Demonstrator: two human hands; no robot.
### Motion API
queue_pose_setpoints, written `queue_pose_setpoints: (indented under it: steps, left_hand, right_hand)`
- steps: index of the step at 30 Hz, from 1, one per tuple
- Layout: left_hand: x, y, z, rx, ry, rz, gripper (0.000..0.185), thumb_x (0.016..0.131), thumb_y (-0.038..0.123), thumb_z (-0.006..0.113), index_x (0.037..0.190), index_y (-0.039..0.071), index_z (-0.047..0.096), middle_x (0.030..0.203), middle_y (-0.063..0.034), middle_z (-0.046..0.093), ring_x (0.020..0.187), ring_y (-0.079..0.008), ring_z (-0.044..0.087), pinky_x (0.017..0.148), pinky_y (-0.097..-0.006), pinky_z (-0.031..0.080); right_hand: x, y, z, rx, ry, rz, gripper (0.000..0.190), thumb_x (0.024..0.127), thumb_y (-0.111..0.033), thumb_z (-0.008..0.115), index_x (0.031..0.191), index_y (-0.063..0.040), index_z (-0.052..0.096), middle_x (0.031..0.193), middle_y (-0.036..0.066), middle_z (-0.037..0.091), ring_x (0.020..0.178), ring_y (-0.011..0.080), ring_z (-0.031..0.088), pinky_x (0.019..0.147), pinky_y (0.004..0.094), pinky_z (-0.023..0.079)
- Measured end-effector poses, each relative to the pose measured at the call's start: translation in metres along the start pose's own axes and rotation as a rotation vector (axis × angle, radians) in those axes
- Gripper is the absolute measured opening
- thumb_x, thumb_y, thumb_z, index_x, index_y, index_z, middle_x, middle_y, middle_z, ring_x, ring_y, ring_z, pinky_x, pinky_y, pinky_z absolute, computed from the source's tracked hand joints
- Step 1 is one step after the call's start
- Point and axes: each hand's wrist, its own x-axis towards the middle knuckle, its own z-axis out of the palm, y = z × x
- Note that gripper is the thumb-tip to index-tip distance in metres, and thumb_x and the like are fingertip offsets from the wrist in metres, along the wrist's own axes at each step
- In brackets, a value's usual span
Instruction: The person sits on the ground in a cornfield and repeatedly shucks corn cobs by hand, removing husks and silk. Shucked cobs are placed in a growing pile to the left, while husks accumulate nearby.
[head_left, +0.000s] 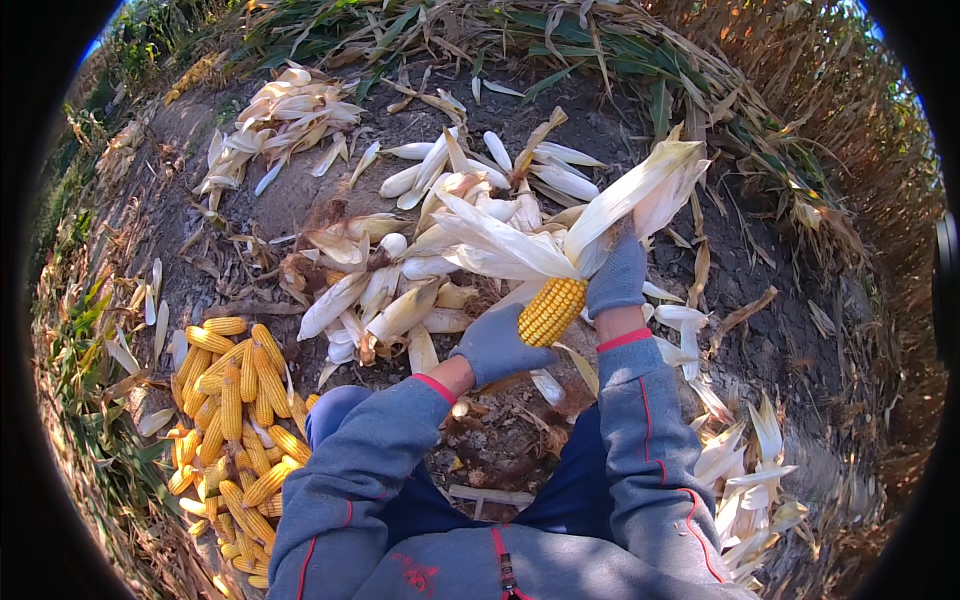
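Note:
My left hand (501, 346), in a grey glove, is closed around the lower end of a yellow corn ear (553, 309). The ear's kernels are bare, while its pale husk (637, 199) spreads open from the other end. My right hand (619, 270), gloved too, grips the husk beside the base of the ear; its fingers are partly hidden by the leaves. Beyond both hands lies a heap of corn ears still in their husks (405, 307). At the left, near my knee, is a pile of bare yellow corn ears (232, 397).
Loose husks (742, 480) lie on the soil at the lower right, and more husks (300, 112) at the upper left. Cut corn stalks with green leaves (600, 45) line the far edge. Dry standing plants (847, 150) rise at the right. A wooden piece (491, 495) shows between my legs.

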Motion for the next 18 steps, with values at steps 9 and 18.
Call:
queue_pose_setpoints:
  steps: [9, 18]
  left_hand:
    - [0.011, -0.017, -0.033, -1.133, 0.188, -0.18, 0.044, 0.077, 0.026, 0.074, 0.11, 0.002, 0.058, 0.09, -0.0067, 0.064, 0.077, -0.016, 0.062, 0.069, -0.0288, 0.052]
    - [0.014, -0.043, -0.04, -1.286, 0.13, -0.229, 0.055, 0.084, 0.045, 0.063, 0.119, 0.002, 0.054, 0.104, -0.0108, 0.062, 0.09, -0.0182, 0.061, 0.081, -0.0315, 0.049]
  right_hand:
    - [-0.042, -0.002, 0.009, -0.806, -0.205, 0.401, 0.052, 0.082, -0.043, 0.069, 0.113, -0.003, 0.055, 0.105, 0.007, 0.061, 0.086, 0.0151, 0.061, 0.072, 0.0286, 0.052]
    - [-0.097, 0.047, 0.025, -0.322, -0.552, 0.708, 0.044, 0.082, -0.025, 0.071, 0.116, -0.002, 0.056, 0.095, 0.005, 0.063, 0.075, 0.013, 0.061, 0.063, 0.0266, 0.051]
